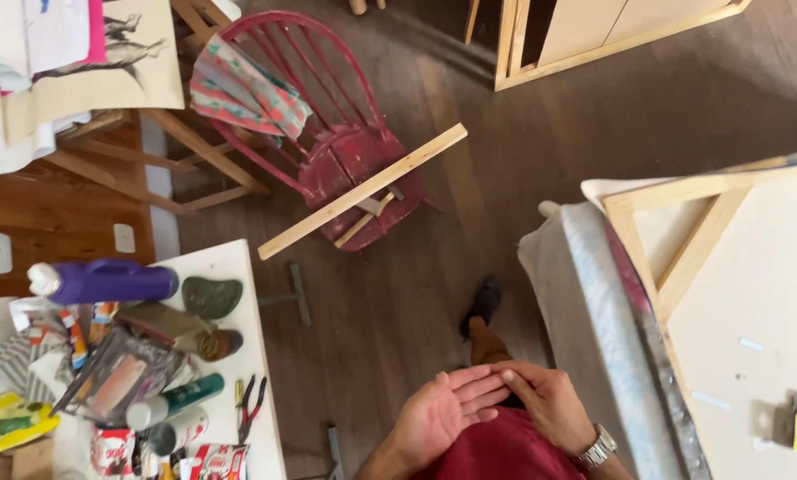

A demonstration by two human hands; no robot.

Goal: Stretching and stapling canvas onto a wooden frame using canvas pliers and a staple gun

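My left hand (443, 413) is held palm up in front of my body, fingers together and stretched out, with nothing in it. My right hand (545, 400), a metal watch on its wrist, rests its fingertips on the fingers of my left hand. Neither hand holds anything. Both hover above the dark wooden floor, between a cluttered white table (238, 267) on the left and a padded work surface on the right.
A red wooden chair (345, 151) stands ahead with a long wooden slat (363, 191) lying across its seat and a patterned cloth on its back. A wooden stretcher frame with canvas (683, 258) lies at right. The white table carries a purple bottle (105, 282), pliers (250, 404) and spray cans.
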